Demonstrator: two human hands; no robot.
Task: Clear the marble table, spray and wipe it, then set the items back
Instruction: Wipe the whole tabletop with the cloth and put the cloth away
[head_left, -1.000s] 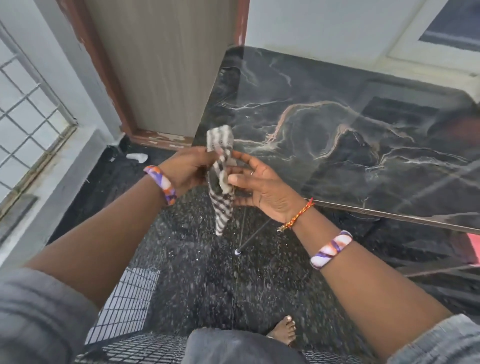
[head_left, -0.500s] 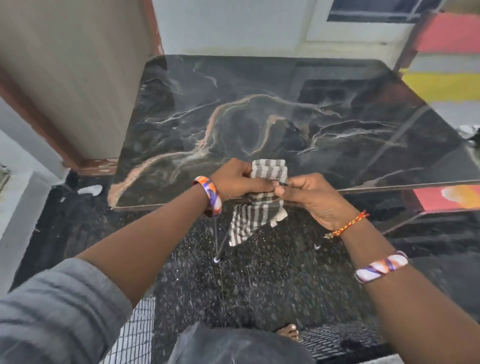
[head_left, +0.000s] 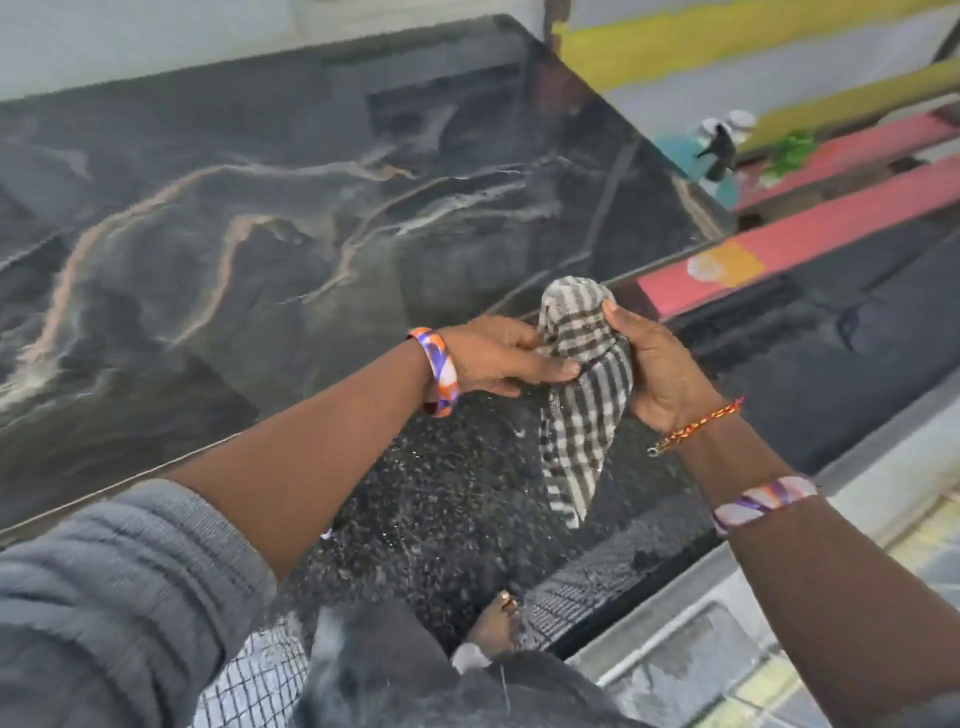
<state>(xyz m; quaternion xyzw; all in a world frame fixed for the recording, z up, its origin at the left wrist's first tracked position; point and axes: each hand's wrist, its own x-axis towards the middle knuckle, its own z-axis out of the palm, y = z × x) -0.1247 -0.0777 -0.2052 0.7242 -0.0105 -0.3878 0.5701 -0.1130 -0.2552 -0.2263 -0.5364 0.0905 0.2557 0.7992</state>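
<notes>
The black marble table (head_left: 270, 208) with pale veins fills the upper left of the head view, and nothing lies on its top. A grey and white checked cloth (head_left: 582, 395) hangs bunched just off the table's near right edge. My left hand (head_left: 498, 361) pinches the cloth's left side with its fingers. My right hand (head_left: 654, 369) wraps around the cloth's upper right part, thumb on top. The cloth's tail dangles over the dark speckled floor (head_left: 457, 519).
A spray bottle (head_left: 719, 150) with a black nozzle and some white items stand on the coloured steps (head_left: 810, 234) beyond the table's far right corner. A pale ledge (head_left: 883, 467) runs along the right. My foot (head_left: 493, 623) stands on the floor below.
My view has swung to the right, so the table now sits to the left. Both hands with the cloth have shifted toward the table's right corner, and the cloth is more bunched.
</notes>
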